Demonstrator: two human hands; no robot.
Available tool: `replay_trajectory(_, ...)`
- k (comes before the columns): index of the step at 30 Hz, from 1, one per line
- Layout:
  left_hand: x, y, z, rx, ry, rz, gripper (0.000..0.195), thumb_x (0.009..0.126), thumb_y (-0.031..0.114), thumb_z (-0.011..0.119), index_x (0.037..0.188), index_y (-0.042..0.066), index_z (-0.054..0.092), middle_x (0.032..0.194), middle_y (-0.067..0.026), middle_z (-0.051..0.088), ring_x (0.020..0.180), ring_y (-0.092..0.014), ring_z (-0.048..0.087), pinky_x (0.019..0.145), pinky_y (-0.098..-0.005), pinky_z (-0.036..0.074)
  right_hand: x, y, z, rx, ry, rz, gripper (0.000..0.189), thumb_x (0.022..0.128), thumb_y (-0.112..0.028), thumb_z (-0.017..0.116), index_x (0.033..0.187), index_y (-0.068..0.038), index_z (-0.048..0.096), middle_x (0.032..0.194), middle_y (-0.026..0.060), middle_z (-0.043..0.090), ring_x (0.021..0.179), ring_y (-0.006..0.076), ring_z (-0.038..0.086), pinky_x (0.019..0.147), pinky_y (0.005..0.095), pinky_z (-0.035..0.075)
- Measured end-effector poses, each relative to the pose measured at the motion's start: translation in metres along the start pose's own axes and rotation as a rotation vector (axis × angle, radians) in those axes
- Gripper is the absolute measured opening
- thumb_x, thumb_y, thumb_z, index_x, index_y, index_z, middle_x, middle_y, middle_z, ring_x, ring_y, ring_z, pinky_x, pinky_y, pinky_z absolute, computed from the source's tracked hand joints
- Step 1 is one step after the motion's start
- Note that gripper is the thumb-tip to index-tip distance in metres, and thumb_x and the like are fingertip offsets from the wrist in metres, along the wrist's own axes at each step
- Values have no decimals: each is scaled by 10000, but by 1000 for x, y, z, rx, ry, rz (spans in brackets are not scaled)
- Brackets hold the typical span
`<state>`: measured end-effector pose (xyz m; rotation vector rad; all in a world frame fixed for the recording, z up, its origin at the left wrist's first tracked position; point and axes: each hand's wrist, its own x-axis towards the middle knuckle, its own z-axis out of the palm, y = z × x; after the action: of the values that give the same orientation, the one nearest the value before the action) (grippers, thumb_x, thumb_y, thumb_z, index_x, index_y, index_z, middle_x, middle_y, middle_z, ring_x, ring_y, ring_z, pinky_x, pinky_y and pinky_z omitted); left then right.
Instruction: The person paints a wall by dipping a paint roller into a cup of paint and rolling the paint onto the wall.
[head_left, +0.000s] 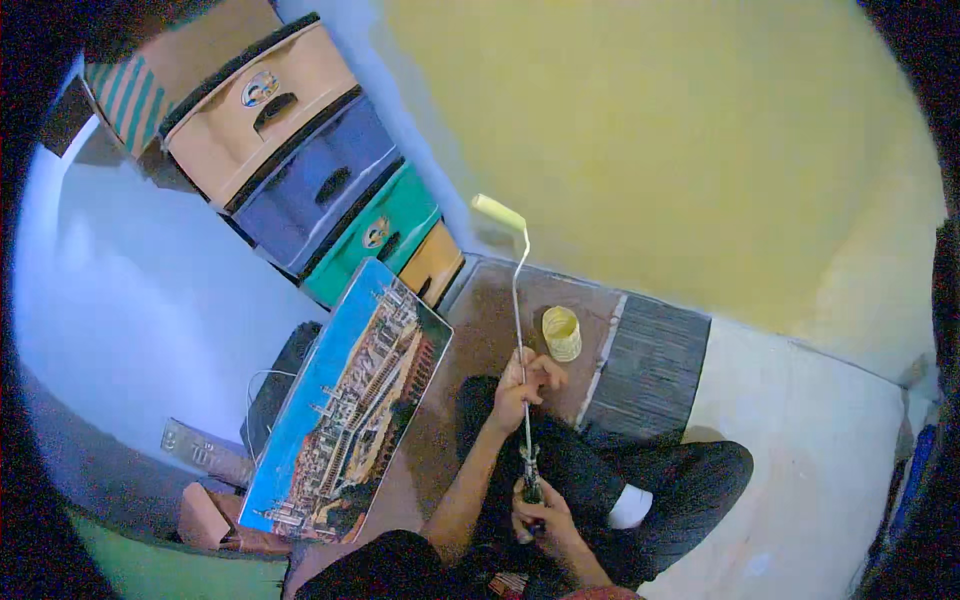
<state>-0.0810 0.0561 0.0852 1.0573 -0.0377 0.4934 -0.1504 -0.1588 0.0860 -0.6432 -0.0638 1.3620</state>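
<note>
A small paint roller (499, 212) with a pale yellow sleeve points up and away from me, its long thin metal rod running down between my hands. My left hand (521, 390) is around the middle of the rod, some fingers spread. Lower down, my right hand (541, 510) grips the dark handle end of the roller; the exact shape of that end is blurred. A cup with yellow paint on it (563, 334) stands on the brown floor covering, to the right of my left hand. The roller sleeve appears in front of the yellow-painted wall (637, 150).
A multicoloured plastic drawer unit (315, 184) stands in the corner at upper left. A large city-view picture panel (352, 412) leans at my left, near a cardboard box (214, 517). A dark grey mat (649, 367) and pale floor (795, 450) lie to the right of my crossed legs.
</note>
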Motion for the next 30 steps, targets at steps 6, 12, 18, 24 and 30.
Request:
replay_trajectory(6, 11, 2, -22, -23, -138, 14, 390, 664, 38, 546, 1007, 97, 368, 889, -128, 579, 911, -289, 577, 917, -459, 425, 49, -27, -9, 144, -232, 277, 157, 854, -185, 585, 910, -71, 492, 578, 22, 414, 403, 135, 409, 362, 286, 353)
replay_trajectory(12, 6, -8, -86, 228, 114, -167, 413, 845, 162, 570, 1201, 20, 417, 1076, -125, 585, 1028, -263, 574, 993, -405, 423, 104, -21, -56, -1104, 525, -345, 231, 854, -243, 645, 837, -14, 620, 613, 97, 581, 503, 166, 513, 510, 340, 417)
replay_trajectory(18, -13, -54, -141, -539, 405, 105, 386, 894, 275, 477, 1225, 78, 471, 1153, -135, 568, 1074, -269, 549, 1028, -456, 382, 162, -56, -37, -1298, 625, -489, 306, 870, -305, 636, 930, -6, 659, 651, 115, 615, 551, 175, 537, 555, 334, 445)
replay_trajectory(24, -7, -51, -140, -529, 423, -106, 356, 867, 252, 534, 1197, 122, 492, 1110, -97, 584, 1049, -254, 545, 940, -406, 424, 243, -104, 11, -1174, 638, -604, 376, 891, -363, 607, 979, -2, 663, 754, 130, 657, 692, 184, 581, 680, 333, 465)
replay_trajectory(30, -4, -44, -123, -471, 595, -164, 261, 912, 150, 469, 1166, 113, 514, 1138, -57, 556, 1081, -200, 523, 963, -337, 386, 260, -70, 2, -956, 627, -705, 347, 923, -324, 588, 782, -8, 619, 592, -25, 469, 536, 68, 407, 472, 275, 312)
